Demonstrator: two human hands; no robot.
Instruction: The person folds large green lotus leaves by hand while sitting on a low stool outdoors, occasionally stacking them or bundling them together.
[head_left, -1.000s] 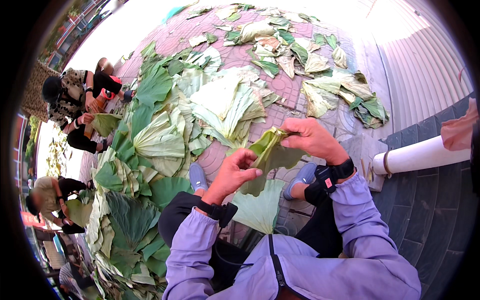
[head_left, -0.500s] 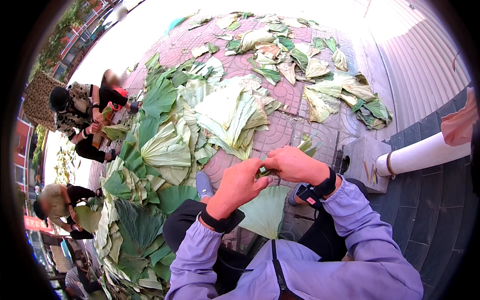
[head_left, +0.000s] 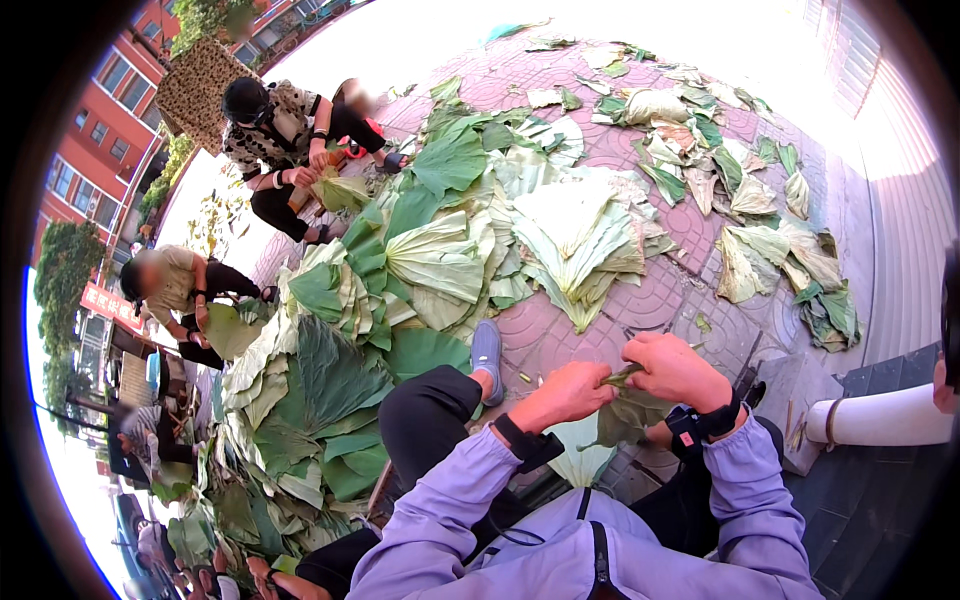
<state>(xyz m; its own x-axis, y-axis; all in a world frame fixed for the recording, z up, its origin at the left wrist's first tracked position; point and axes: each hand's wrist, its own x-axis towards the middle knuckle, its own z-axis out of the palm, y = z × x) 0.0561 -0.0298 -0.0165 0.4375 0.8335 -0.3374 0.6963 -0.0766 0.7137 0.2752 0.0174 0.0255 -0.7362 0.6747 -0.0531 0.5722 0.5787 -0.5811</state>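
Note:
My left hand (head_left: 572,393) and my right hand (head_left: 680,371) meet above my lap, fingers closed in a pinch. Between them they grip a large leaf, probably lotus, by a narrow green bunched end. Its dull green blade (head_left: 632,414) hangs below my right hand. Under the hands a pale green fan-shaped leaf (head_left: 582,458) lies between my knees. Just beyond, on the paving, rests a stack of folded pale leaves (head_left: 572,235), its narrow end toward me. My fingers partly hide the gripped end.
A large heap of leaves (head_left: 330,385) spreads along my left. Wilted leaves (head_left: 745,180) lie scattered at the far right. A white pipe (head_left: 885,418) and a stone block (head_left: 795,405) stand at my right. Several people sit on the left; one co-worker (head_left: 285,150) handles a leaf.
The view has swung left, so the scene sits further right. My hands remain pinched together, now slightly apart, and the blade of the held leaf shows below them.

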